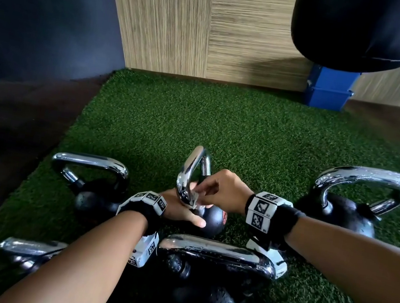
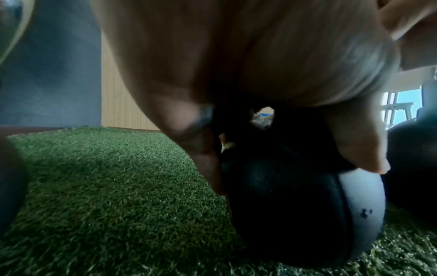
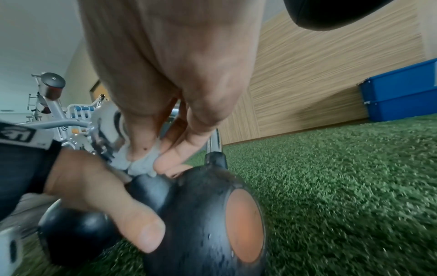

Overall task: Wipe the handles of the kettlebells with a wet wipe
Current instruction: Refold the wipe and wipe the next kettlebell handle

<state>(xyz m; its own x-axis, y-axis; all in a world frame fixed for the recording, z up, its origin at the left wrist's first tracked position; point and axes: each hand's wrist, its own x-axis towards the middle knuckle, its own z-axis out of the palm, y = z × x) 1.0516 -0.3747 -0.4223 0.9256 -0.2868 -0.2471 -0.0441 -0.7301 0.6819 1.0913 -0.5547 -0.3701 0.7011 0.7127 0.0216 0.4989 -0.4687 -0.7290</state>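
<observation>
Left hand (image 1: 179, 211): curls round the kettlebell (image 1: 209, 218), steadying it.
Right hand (image 1: 224, 191): pinches the wipe (image 1: 196, 200) against the handle (image 1: 190, 173) to rub.

Your forearms are bare, with no sleeves in view. Your left wrist band (image 1: 143, 212) is black fabric, ringed at its 12 o'clock edge by small white tiles printed with black square-pattern markers. A white block (image 1: 145, 250) with the same markers hangs at its 6 o'clock side. Your right wrist band (image 1: 278, 220) is also black, with two larger white marker tiles (image 1: 260, 213) stacked at its 9 o'clock end and a white block (image 1: 271, 259) beneath, at 6 o'clock.
</observation>
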